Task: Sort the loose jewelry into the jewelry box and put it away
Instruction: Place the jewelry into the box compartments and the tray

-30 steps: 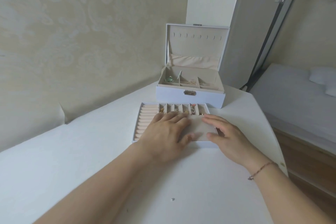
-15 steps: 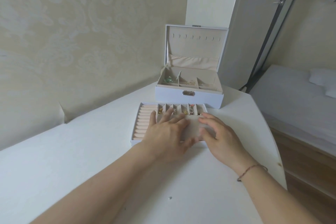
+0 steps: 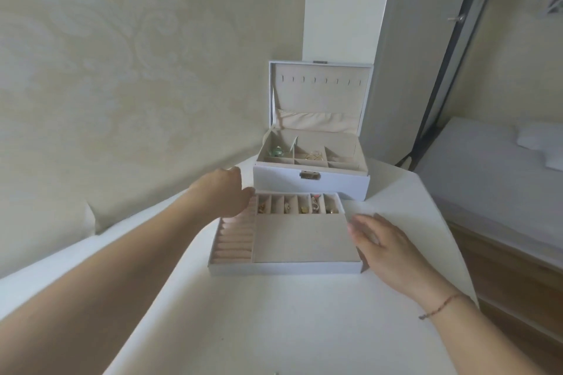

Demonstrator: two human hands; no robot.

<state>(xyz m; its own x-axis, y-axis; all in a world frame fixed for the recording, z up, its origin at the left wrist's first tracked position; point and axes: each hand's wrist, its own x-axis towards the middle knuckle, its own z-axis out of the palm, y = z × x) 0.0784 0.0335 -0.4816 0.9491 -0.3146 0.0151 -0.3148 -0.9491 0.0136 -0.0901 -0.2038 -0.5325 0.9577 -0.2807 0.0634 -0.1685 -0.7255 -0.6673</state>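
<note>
This is a bedroom in a home. A bed [image 3: 493, 189] with a grey cover and white pillows [image 3: 542, 143] stands at the right on a wooden base. The walls [image 3: 122, 70] carry pale cream wallpaper with a damask pattern. A tall grey wardrobe [image 3: 414, 55] with a small knob rises in the corner. A white table [image 3: 274, 329] holds an open white jewelry box [image 3: 310, 183] and its tray [image 3: 286, 266], a personal, domestic touch
</note>
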